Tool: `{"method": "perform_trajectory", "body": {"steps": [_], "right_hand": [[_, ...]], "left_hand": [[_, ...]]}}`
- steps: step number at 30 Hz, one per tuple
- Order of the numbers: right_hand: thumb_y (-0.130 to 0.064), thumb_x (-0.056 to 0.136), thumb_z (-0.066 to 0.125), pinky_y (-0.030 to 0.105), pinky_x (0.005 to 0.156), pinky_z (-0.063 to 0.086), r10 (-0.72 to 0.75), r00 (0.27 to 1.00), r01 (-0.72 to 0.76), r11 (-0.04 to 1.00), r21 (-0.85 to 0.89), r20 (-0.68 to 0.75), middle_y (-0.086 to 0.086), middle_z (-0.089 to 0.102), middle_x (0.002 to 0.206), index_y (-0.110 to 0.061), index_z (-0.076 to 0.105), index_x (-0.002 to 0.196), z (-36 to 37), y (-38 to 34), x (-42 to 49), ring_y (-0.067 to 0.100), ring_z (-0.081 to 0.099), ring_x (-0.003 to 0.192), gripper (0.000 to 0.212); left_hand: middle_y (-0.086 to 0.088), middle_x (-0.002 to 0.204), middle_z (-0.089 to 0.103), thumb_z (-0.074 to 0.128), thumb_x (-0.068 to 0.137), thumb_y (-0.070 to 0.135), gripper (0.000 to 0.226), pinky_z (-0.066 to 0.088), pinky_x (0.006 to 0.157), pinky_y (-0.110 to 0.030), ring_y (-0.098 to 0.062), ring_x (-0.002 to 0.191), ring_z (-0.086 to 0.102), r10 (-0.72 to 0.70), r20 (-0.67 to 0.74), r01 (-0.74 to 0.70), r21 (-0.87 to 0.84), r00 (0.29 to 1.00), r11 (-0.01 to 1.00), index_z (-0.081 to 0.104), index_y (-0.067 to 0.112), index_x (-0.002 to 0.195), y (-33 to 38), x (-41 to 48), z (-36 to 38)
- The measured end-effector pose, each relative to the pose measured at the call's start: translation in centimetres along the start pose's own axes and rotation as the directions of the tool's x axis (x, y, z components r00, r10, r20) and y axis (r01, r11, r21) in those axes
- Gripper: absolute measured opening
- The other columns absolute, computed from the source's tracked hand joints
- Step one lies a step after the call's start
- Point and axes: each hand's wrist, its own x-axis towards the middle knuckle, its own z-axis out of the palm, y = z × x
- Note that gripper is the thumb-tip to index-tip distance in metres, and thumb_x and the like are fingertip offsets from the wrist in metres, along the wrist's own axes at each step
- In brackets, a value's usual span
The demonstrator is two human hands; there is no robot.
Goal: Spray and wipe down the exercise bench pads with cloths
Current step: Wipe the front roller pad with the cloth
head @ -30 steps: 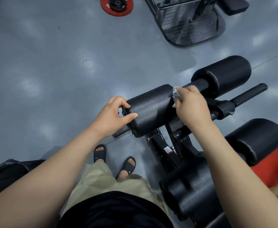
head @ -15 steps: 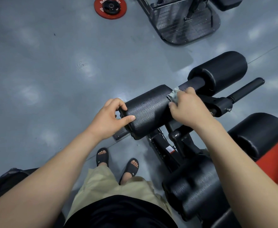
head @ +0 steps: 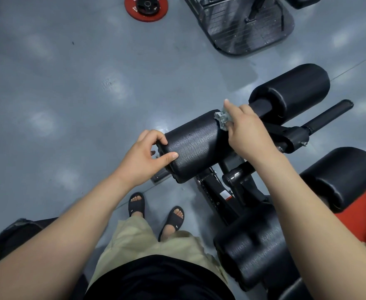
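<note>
Here the crumpled pale grey cloth (head: 222, 119) lies against one end of the black textured cylindrical foam pad (head: 196, 148), bunched under the right hand (head: 248, 133) and held by its curled fingers. At the opposite end, the left hand (head: 142, 158) clasps the pad's rim. Well beyond both grips lies a red round weight plate (head: 146, 7).

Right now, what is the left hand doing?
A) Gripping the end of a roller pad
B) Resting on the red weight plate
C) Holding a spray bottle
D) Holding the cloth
A: the left hand grips the near end of the black roller pad with curled fingers and thumb, while the right hand holds the crumpled grey cloth against the pad's other end.
</note>
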Motion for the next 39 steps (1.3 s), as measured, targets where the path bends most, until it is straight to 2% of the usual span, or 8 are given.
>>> {"method": "perform_trajectory", "body": {"steps": [4, 9, 13, 16, 22, 28, 34, 39], "right_hand": [[0.005, 0.087, 0.053, 0.048, 0.087, 0.048, -0.013, 0.998, 0.009, 0.996, -0.085, -0.057, 0.018, 0.05, 0.109, -0.005, 0.061, 0.13, 0.6, -0.5, -0.6, 0.04, 0.05, 0.096, 0.045], [0.004, 0.086, 0.058, 0.033, 0.073, 0.04, -0.207, 0.978, 0.208, 0.971, -0.117, 0.024, 0.01, 0.046, 0.1, -0.007, 0.065, 0.115, 1.2, -2.0, -2.4, 0.027, 0.043, 0.086, 0.032], [-0.003, 0.09, 0.056, 0.046, 0.081, 0.052, -0.084, 0.994, 0.077, 0.993, -0.093, -0.07, 0.018, 0.051, 0.102, -0.004, 0.069, 0.109, -0.2, -0.3, -0.6, 0.042, 0.055, 0.089, 0.023], [-0.007, 0.09, 0.056, 0.045, 0.081, 0.05, -0.027, 0.997, 0.016, 0.99, -0.138, -0.076, 0.02, 0.05, 0.103, -0.001, 0.068, 0.105, 0.1, -0.7, 0.0, 0.043, 0.054, 0.088, 0.021], [-0.014, 0.091, 0.056, 0.035, 0.07, 0.047, -0.226, 0.973, 0.231, 0.966, -0.119, 0.054, 0.009, 0.044, 0.098, -0.005, 0.066, 0.105, 0.7, -2.6, -1.6, 0.032, 0.051, 0.082, 0.02], [-0.011, 0.092, 0.057, 0.046, 0.079, 0.052, -0.071, 0.996, 0.06, 0.983, -0.172, -0.057, 0.02, 0.053, 0.101, -0.002, 0.07, 0.106, -0.4, -0.8, 0.1, 0.043, 0.054, 0.092, 0.021], [-0.012, 0.092, 0.057, 0.043, 0.071, 0.052, -0.305, 0.951, 0.309, 0.947, -0.089, 0.058, 0.013, 0.054, 0.1, -0.005, 0.07, 0.105, 1.8, -4.2, -2.2, 0.036, 0.054, 0.089, 0.02], [-0.012, 0.092, 0.056, 0.038, 0.071, 0.048, -0.061, 0.996, 0.05, 0.988, -0.149, -0.07, 0.017, 0.053, 0.101, -0.004, 0.07, 0.104, 0.2, -1.2, -0.1, 0.04, 0.056, 0.089, 0.02]], "left_hand": [[0.006, 0.111, 0.051, 0.084, 0.082, 0.034, 0.034, 0.051, 0.101, -0.043, -0.008, 0.113, 0.055, 0.041, -0.003, -0.041, 0.03, 0.999, 0.999, 0.055, 0.028, 0.099, 0.0, -0.2, 0.2], [0.01, 0.109, 0.047, 0.075, 0.074, 0.058, 0.04, 0.05, 0.099, -0.046, -0.019, 0.112, 0.054, 0.067, -0.016, -0.066, 0.051, 0.998, 0.996, 0.052, 0.034, 0.098, -0.2, -0.3, 0.6], [0.012, 0.108, 0.044, 0.073, 0.074, 0.06, 0.042, 0.048, 0.101, -0.047, -0.023, 0.114, 0.05, 0.11, -0.028, -0.107, 0.097, 0.994, 0.99, 0.053, 0.034, 0.1, -0.6, -0.6, 1.0], [0.017, 0.107, 0.042, 0.072, 0.074, 0.062, 0.041, 0.048, 0.102, -0.045, -0.02, 0.116, 0.046, 0.108, -0.04, -0.102, 0.112, 0.993, 0.988, 0.052, 0.035, 0.099, -0.6, -0.9, 1.2], [0.02, 0.106, 0.039, 0.078, 0.076, 0.055, 0.039, 0.043, 0.099, -0.032, -0.016, 0.11, 0.042, 0.138, -0.044, -0.129, 0.164, 0.99, 0.978, 0.051, 0.037, 0.097, -0.4, -1.2, 1.3], [0.014, 0.106, 0.039, 0.081, 0.077, 0.049, 0.038, 0.032, 0.095, -0.018, -0.016, 0.113, 0.039, 0.127, -0.038, -0.117, 0.194, 0.991, 0.974, 0.051, 0.036, 0.097, 0.0, -1.6, 1.5], [0.014, 0.107, 0.038, 0.081, 0.078, 0.048, 0.037, 0.029, 0.092, -0.011, -0.015, 0.113, 0.037, 0.102, -0.015, -0.096, 0.205, 0.995, 0.974, 0.05, 0.038, 0.096, 0.4, -1.8, 1.4], [0.015, 0.107, 0.038, 0.082, 0.079, 0.047, 0.037, 0.027, 0.092, -0.006, -0.013, 0.113, 0.036, 0.105, -0.017, -0.099, 0.216, 0.994, 0.971, 0.05, 0.038, 0.096, 0.7, -2.0, 1.4]]}}
